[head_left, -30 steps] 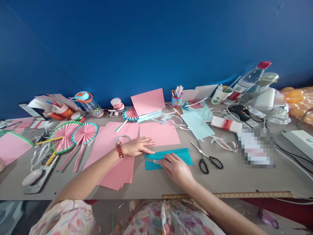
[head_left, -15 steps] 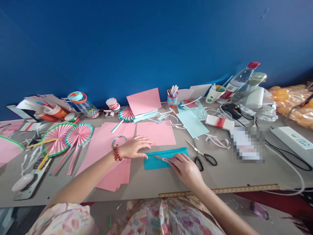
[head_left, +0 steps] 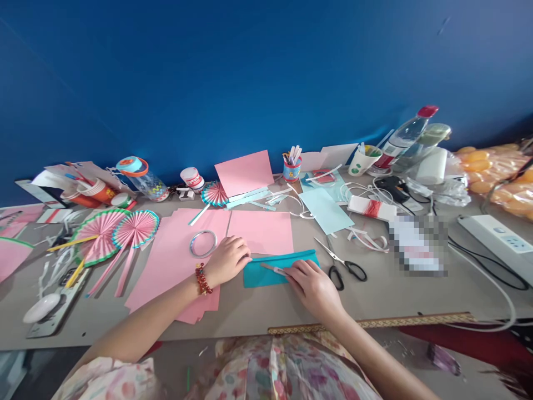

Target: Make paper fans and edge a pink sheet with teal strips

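A folded sheet of teal paper (head_left: 266, 279) lies in front of me, with a narrow folded band along its far edge. My left hand (head_left: 227, 261) has its fingers curled together at the far left corner of that sheet, thumb and forefinger closed on the edge. My right hand (head_left: 314, 284) rests over the sheet's right part and grips a small knife (head_left: 273, 268) with a pale handle. Its blade points left across the teal paper. Black-handled scissors (head_left: 343, 262) lie open just right of the right hand.
Large pink sheets (head_left: 166, 266) and a smaller pink sheet (head_left: 262, 230) lie left and behind, with a tape roll (head_left: 203, 244) on top. Pleated paper fans (head_left: 135, 229) are at left. A light blue sheet (head_left: 327, 211), wound red string (head_left: 373, 208) and a power strip (head_left: 499, 236) stand right.
My left hand has drawn its spread fingers in and come down onto the far left corner of the teal paper. The right hand keeps its hold on the knife.
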### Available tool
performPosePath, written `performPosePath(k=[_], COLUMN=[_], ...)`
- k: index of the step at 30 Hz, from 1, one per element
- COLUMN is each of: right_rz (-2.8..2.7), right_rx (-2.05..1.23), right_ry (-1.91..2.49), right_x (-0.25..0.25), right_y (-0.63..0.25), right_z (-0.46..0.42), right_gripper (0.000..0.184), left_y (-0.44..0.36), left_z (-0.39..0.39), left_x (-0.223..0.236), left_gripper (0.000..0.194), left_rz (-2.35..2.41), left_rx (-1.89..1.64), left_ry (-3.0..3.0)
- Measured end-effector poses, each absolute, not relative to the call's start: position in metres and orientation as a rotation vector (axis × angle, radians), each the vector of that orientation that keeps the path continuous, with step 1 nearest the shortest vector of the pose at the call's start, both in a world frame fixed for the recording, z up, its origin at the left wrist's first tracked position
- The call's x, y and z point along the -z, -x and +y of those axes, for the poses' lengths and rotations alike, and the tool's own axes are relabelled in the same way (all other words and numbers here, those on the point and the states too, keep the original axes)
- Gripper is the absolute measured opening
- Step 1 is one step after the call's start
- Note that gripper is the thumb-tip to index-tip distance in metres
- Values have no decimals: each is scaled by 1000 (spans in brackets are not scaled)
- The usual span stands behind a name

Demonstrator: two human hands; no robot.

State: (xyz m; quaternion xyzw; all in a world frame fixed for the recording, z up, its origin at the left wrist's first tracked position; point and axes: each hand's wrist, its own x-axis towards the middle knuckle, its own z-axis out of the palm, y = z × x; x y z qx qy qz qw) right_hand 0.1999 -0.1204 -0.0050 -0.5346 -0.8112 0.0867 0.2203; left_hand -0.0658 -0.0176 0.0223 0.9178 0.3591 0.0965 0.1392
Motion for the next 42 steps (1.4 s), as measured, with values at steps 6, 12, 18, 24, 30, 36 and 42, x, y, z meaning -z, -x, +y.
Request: performPosePath(k=[6,12,18,24,30,36,42], right_rz=[-2257,-2258,-2255,-2264,-2272,-2263,-2277], right_rx=[-244,-228,-194,-175,-177,-184,-185], right_ry=[1498,1505,1496,1500,1505,1506,1508], right_x=[5,4,4,3,2,3,3], right_y=[-199,-199,-199,-199,-199,-199,-199], right_z=[-121,-121,-121,-121,-121,-121,-121], right_gripper=[23,22,22,19,21,20,18], left_y=[61,55,57,57,56,59,66], left_z=[-22,-18,-20,-21,-18,-19,-22], left_x=[-19,-25,-30,-27,-28,-31,-32], left_gripper=[14,10,14,8,12,10,14], left_rz=[1111,1118,1141,1164,1113,1055,1023], left_rx=[-280,-275,-287,-301,-260,-284,-332], left_ry=[-2580,-2468,-2357,-2261,-2269,-2271,-2268])
